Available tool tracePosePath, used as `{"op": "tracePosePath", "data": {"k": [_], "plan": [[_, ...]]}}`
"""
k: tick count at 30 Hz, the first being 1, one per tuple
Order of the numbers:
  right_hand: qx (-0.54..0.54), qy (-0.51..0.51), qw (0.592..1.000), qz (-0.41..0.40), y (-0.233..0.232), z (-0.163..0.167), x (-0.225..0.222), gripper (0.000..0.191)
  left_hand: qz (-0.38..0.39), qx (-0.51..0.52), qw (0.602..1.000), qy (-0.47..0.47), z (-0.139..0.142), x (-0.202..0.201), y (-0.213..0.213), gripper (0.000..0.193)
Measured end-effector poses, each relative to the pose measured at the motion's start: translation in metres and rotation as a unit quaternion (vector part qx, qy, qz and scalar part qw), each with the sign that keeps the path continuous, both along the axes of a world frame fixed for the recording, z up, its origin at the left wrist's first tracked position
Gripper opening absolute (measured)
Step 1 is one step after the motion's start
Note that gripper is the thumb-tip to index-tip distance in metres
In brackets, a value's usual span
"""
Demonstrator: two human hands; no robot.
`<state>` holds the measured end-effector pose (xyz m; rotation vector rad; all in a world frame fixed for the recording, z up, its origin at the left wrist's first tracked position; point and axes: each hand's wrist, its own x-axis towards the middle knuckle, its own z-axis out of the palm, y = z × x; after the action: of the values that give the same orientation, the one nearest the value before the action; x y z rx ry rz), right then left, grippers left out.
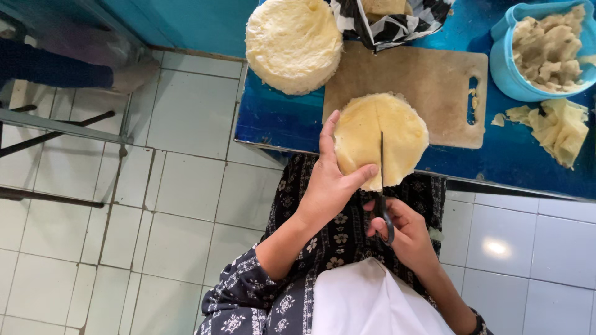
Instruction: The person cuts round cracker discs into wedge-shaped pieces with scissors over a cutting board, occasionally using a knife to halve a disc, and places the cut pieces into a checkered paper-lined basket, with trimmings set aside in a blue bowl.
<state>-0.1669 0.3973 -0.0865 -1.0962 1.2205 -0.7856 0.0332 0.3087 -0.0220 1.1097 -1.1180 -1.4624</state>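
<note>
Flatbread stack (397, 127) under left hand (329, 186) (thumb atop).

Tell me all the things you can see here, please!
Round flat stack: one, pale yellow, on the board's near edge, being cut.
Scissors: one, dark, blades over that stack.
Cutting board: one, brown, on the table.
Table: one, blue.
Second round stack: one, pale yellow, left of the board.
Bowl: one, light blue, right, filled with pale pieces.
Loose scraps: a pile, pale yellow, below the bowl.
Striped bag: one, black and white, top.
Floor tiles: white.
Left hand: steadies the stack.
Right hand: grips the scissors.
</note>
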Motion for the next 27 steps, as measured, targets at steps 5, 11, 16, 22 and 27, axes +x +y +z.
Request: {"op": "tracePosePath", "data": {"k": [5, 11, 16, 22, 27], "plan": [[-0.007, -0.059, 0.998, -0.008, -0.015, -0.003, -0.001, 0.044, -0.013, -0.012, 0.999, -0.028, 0.002, 0.001, 0.001, 0.106], [-0.021, -0.020, 1.000, -0.008, -0.014, 0.004, -0.001, 0.041, -0.013, -0.012, 1.000, -0.025, -0.002, 0.002, 0.000, 0.106], [0.000, 0.004, 1.000, -0.017, -0.015, 0.005, -0.003, 0.041, -0.007, -0.022, 1.000, -0.013, -0.006, 0.001, 0.000, 0.105], [0.004, -0.099, 0.995, -0.027, -0.035, 0.002, -0.002, 0.042, -0.020, -0.027, 0.999, -0.030, -0.002, 0.002, -0.004, 0.106], [0.037, -0.037, 0.998, -0.042, -0.034, 0.007, -0.003, 0.036, -0.026, -0.001, 0.999, -0.036, 0.000, 0.004, -0.007, 0.106]]}}
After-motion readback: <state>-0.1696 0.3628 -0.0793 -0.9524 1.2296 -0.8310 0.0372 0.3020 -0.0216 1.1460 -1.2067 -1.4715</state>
